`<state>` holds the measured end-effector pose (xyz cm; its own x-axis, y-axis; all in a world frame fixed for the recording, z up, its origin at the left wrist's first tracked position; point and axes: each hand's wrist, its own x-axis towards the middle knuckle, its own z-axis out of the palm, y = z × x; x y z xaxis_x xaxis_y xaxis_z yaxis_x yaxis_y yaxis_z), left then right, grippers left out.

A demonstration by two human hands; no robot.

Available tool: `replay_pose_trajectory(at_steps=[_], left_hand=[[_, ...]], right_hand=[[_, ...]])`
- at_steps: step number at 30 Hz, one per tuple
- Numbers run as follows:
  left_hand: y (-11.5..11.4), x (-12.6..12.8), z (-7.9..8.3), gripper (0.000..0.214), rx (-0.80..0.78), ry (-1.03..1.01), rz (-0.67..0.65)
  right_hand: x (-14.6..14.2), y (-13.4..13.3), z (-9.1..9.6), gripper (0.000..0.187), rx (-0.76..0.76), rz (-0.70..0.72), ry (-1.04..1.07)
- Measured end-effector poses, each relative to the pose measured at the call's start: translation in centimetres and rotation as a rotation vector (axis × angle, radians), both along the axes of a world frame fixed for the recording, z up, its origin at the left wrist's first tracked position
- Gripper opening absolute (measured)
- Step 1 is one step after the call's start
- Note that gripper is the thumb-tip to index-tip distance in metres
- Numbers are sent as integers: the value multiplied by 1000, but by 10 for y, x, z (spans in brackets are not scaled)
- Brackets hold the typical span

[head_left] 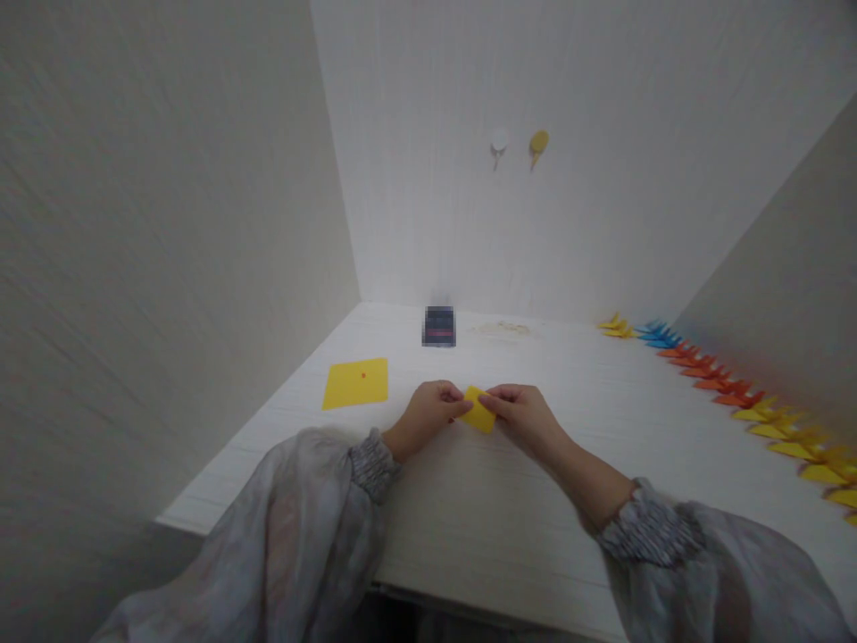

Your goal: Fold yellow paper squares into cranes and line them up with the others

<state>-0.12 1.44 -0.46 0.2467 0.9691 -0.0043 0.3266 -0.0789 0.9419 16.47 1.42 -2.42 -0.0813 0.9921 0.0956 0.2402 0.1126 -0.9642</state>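
A small folded piece of yellow paper [479,416] is pinched between both hands above the white table. My left hand [430,413] grips its left corner, thumb on top. On the opposite side my right hand [526,413] holds the upper right edge between thumb and fingers. The fingers beneath the paper are partly hidden. To the left of my left hand lies a flat yellow sheet [354,384] with a small orange-red dot on it.
Folded paper cranes [727,379] in yellow, blue and orange-red line the table's right side. A dark blurred-out object [439,327] stands near the back wall. Two hooks, one white [499,143] and one yellow [538,145], are on that wall. Panels rise left and right.
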Motion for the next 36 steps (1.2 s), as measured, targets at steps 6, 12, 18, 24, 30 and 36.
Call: replay_pose_trajectory(at_steps=[6,12,18,24,30,36], left_hand=[[-8,-7,4,18,645,514,-150],[-19,-6,2,22,734,684,-488],[-18,-3,4,27,795,767,-520],[-12,-3,0,25,823,711,-450],[-14,-2,2,24,836,775,-432],[-17,-2,4,24,819,835,-348]], right_hand=[[7,7,0,22,-35,-18,-215],[1,8,5,17,33,-40,-446],[-1,5,6,15,79,-50,-719],[3,-10,9,27,357,58,-987],[0,-16,14,28,469,139,-1145],[12,-16,16,33,589,166,-1224]])
